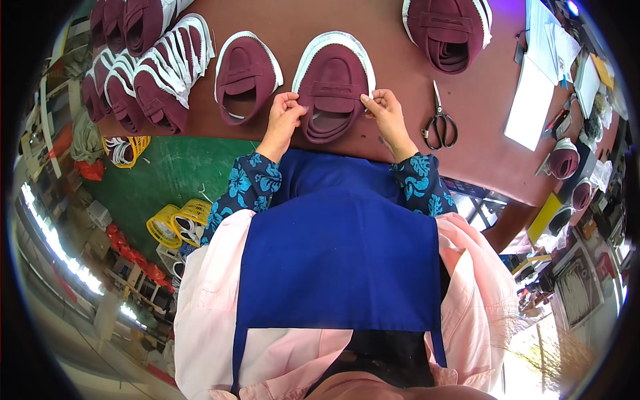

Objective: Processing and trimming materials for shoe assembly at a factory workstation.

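Note:
In front of me on the table lies a maroon loafer upper (332,75) with a white lasting edge around its toe, its opening toward me. My left hand (284,121) is at its left side, fingers curled and the thumb against the edge. On the other side, my right hand (387,119) pinches the upper's edge near the end of the strap, between thumb and forefinger. A second maroon upper (246,75) lies just left of my left hand. Black-handled scissors (440,125) rest to the right of my right hand, blades pointing away.
Nested stacks of maroon uppers (157,97) fill the table's far left; another stack (448,33) sits at the far right. White papers (531,100) lie near the right edge of the brown table (490,160). Yellow baskets (165,225) stand below, on the green floor (167,177).

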`<control>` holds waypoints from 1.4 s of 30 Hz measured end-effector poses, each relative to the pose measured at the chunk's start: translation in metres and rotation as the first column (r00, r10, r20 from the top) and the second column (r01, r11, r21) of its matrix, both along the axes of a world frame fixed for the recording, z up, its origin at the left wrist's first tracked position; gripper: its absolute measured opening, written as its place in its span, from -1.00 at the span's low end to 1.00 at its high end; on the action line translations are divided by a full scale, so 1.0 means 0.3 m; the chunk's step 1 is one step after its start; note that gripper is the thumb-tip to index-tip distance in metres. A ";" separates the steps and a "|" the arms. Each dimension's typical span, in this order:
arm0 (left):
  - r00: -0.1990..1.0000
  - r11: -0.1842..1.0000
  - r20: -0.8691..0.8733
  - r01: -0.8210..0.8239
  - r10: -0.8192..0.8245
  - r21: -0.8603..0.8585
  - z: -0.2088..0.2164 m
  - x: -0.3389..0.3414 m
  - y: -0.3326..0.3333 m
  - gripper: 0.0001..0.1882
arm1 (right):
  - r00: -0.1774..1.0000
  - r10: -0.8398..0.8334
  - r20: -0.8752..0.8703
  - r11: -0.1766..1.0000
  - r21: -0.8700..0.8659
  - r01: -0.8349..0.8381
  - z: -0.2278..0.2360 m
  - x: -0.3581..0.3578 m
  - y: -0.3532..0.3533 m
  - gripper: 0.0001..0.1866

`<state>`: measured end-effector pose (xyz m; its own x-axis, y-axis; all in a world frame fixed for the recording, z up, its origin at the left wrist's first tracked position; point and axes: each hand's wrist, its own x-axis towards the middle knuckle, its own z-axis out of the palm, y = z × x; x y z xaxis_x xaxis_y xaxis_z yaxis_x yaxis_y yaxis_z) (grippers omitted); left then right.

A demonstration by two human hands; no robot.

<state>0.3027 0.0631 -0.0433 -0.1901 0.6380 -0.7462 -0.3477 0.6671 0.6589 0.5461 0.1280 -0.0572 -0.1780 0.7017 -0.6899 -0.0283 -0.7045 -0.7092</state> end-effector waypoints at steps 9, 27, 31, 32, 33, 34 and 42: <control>0.996 0.996 -0.051 0.074 -0.071 0.054 -0.001 -0.011 -0.006 -0.56 | 1.000 0.003 0.009 1.000 0.006 -0.003 0.005 -0.008 -0.003 -0.70; 0.981 0.972 0.010 0.192 -0.195 0.135 -0.043 -0.049 -0.004 -0.68 | 1.000 -0.010 0.009 1.000 0.015 0.010 0.000 -0.006 -0.009 -0.69; 0.981 0.968 0.032 0.185 -0.194 0.171 -0.030 -0.057 -0.013 -0.70 | 1.000 -0.013 0.007 1.000 0.018 0.013 -0.005 -0.008 -0.015 -0.70; 0.981 0.968 0.031 0.184 -0.192 0.171 -0.033 -0.055 -0.014 -0.70 | 1.000 -0.012 0.006 1.000 0.019 0.012 -0.006 -0.007 -0.015 -0.70; 0.983 0.968 0.009 0.180 -0.184 0.174 -0.040 -0.050 -0.011 -0.71 | 1.000 -0.008 0.012 1.000 0.019 0.007 -0.006 -0.003 -0.013 -0.69; 0.984 0.968 -0.013 0.176 -0.177 0.178 -0.043 -0.046 -0.007 -0.72 | 1.000 -0.005 0.018 1.000 0.019 0.004 -0.005 -0.002 -0.012 -0.69; 0.920 0.920 -0.325 0.304 -0.218 0.246 0.024 -0.014 -0.040 -0.81 | 1.000 -0.005 0.030 1.000 0.018 0.004 0.003 -0.012 -0.010 -0.71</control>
